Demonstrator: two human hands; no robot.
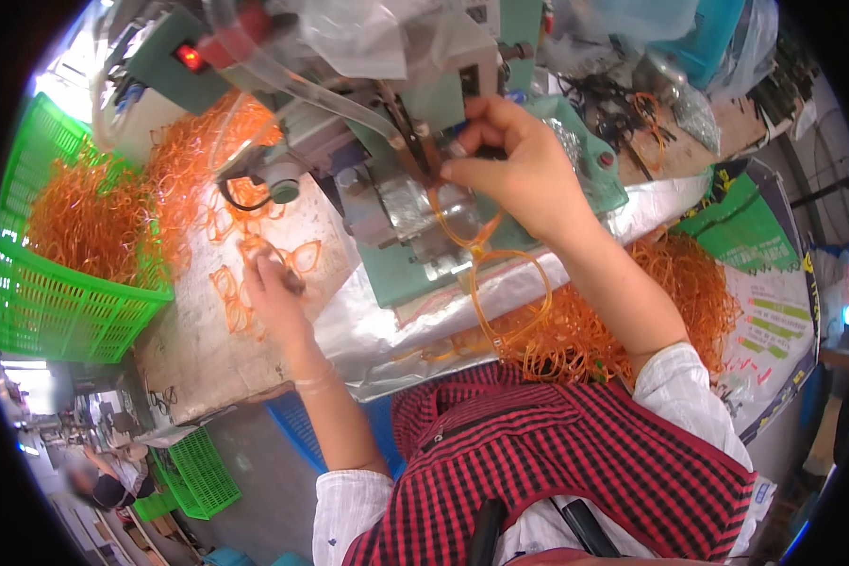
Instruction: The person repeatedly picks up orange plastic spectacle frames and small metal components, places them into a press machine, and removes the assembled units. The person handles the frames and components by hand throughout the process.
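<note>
An orange eyeglass frame hangs tilted at the front of a green bench machine, its upper rim at the machine's metal tool. My right hand is beside that tool, thumb and forefinger bent together in a pinch near the frame's upper end. What lies between those fingertips is too small to make out. To the left, my left hand reaches down among loose orange eyeglass frames on the worktable. Its fingers are curled and blurred, with the tips partly hidden, so a grip on a frame cannot be confirmed.
A green plastic crate heaped with orange frames stands at the left. Another orange pile lies right of the machine, below my right forearm. Clear hoses hang across the machine. Dark parts and plastic bags sit at the back right.
</note>
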